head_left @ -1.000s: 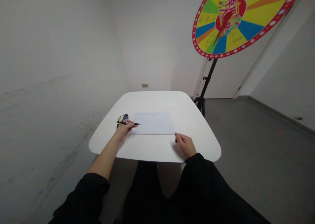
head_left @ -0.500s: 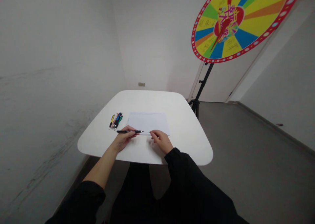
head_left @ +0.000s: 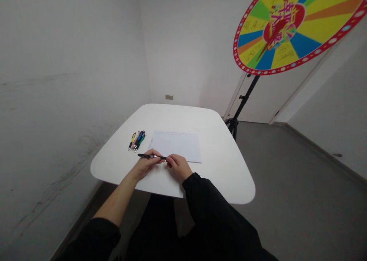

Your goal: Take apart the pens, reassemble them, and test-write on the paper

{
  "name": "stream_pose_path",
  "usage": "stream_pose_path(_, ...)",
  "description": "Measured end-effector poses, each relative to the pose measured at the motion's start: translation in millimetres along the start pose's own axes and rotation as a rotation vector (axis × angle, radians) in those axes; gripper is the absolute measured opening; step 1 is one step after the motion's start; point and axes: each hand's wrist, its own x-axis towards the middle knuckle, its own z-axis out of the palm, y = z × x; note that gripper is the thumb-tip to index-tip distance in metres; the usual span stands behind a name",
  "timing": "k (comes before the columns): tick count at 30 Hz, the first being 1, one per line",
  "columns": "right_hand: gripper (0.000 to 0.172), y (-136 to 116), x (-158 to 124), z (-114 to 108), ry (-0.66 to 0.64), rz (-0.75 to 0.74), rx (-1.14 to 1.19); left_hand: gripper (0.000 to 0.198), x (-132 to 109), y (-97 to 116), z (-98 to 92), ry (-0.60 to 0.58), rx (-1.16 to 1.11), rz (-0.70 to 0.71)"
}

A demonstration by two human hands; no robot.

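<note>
My left hand (head_left: 147,164) is closed around a black pen (head_left: 146,156), which lies roughly level across the fingers. The fingers of my right hand (head_left: 178,165) pinch the pen's tip end, hiding its point. Both hands are just above the near edge of a sheet of white paper (head_left: 177,144), which has a faint line of marks along its top. Left of the paper lies a bunch of pens (head_left: 139,140) in several colours, with a yellow and black pen (head_left: 132,141) at its left side.
The white table (head_left: 226,169) has rounded corners and stands close to the left wall (head_left: 71,81). Beyond its right side, a colourful prize wheel (head_left: 286,28) rises on a black tripod stand (head_left: 243,100). Grey floor (head_left: 301,184) extends to the right.
My right hand has moved left and taken hold of the pen's tip end, which was bare before. The camera view has shifted slightly.
</note>
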Motion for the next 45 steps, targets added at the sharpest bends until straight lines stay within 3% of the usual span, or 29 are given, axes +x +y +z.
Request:
stream_pose_path(6, 0.034, -2, -3, -3, 0.021, 0.004, 0.032, 0.030, -1, 4, 2.2, -0.008, 0.013, 0.005)
stream_pose_path(14, 0.029, 14, -6, -22, 0.124, 0.067, -0.048, 0.041, 2, 9, -10.1, 0.294, 0.016, 0.121)
stream_pose_path(19, 0.031, 19, -14, -34, 0.091, 0.046, -0.098, 0.026, -3, 8, -8.6, 0.154, 0.420, 0.125)
stream_pose_path(22, 0.031, 21, -17, -37, 0.072, 0.028, -0.138, 0.021, -6, 8, -5.3, 0.128, 0.548, 0.139)
stream_pose_path(29, 0.025, 25, -18, -37, 0.069, -0.031, -0.167, 0.027, -8, 6, -2.1, 0.082, 0.536, 0.042)
stream_pose_path(35, 0.012, 28, -18, -37, 0.109, -0.085, -0.089, 0.031, -6, 3, -3.9, 0.118, 0.521, 0.045)
stream_pose_path(45, 0.031, 30, -17, -35, 0.042, -0.056, -0.189, 0.031, -4, 0, -7.2, 0.121, 0.533, 0.041)
